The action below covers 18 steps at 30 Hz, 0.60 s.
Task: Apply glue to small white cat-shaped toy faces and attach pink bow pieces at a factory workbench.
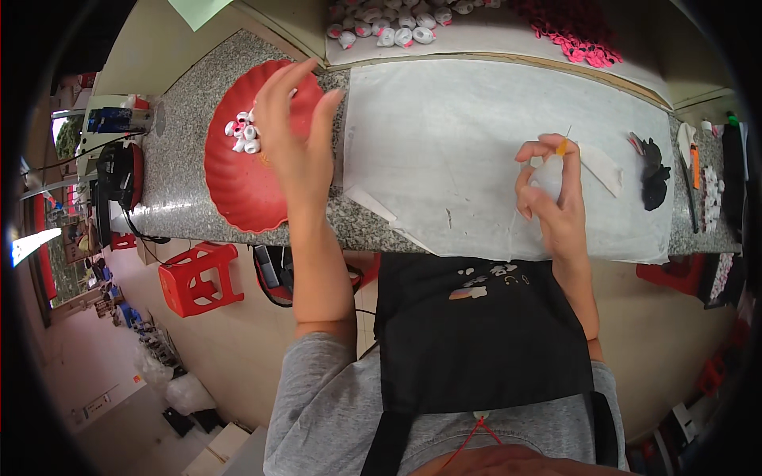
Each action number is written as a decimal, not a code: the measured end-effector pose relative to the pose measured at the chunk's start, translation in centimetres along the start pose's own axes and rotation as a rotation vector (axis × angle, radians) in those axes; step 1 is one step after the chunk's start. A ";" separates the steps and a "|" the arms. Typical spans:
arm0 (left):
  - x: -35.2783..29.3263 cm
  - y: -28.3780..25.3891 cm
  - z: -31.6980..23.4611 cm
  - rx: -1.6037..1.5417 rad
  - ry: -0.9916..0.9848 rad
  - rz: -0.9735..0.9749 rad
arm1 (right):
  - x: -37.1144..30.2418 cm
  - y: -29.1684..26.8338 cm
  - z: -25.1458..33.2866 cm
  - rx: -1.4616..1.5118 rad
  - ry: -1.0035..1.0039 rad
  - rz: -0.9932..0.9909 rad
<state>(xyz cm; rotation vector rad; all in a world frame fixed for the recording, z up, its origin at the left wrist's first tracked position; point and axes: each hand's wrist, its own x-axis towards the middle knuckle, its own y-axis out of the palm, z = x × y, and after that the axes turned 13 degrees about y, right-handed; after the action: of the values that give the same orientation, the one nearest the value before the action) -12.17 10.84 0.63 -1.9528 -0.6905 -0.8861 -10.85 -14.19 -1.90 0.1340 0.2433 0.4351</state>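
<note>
My left hand hovers over a red scalloped tray, thumb and fingers spread apart with nothing visible between them. Beside its fingers, on the tray, lies a cluster of small white pieces with dark and pink spots. My right hand is wrapped round a translucent white squeeze bottle. A thin needle on an orange base points up from the bottle's top. Under that hand spreads a white paper sheet on the speckled counter.
White round pieces and pink pieces sit on a shelf behind the sheet. A black crumpled bundle and a white strip lie at the right. An orange-handled tool is farther right. Below the counter stands a red stool.
</note>
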 end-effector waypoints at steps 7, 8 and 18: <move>2.8 10.2 2.3 0.268 0.417 0.414 | -1.9 -2.0 0.9 0.213 -0.012 0.025; 2.7 10.4 2.7 0.262 0.422 0.406 | -2.1 -2.2 1.1 0.205 -0.009 0.002; 0.7 6.7 -7.1 -0.761 -0.204 0.283 | -3.2 -4.5 1.9 0.192 -0.139 -0.232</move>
<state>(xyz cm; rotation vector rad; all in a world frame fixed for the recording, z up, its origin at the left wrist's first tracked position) -9.08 1.55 0.64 -2.7590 -0.1648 -0.8455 -11.36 -19.75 -0.26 0.3199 0.1611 0.1699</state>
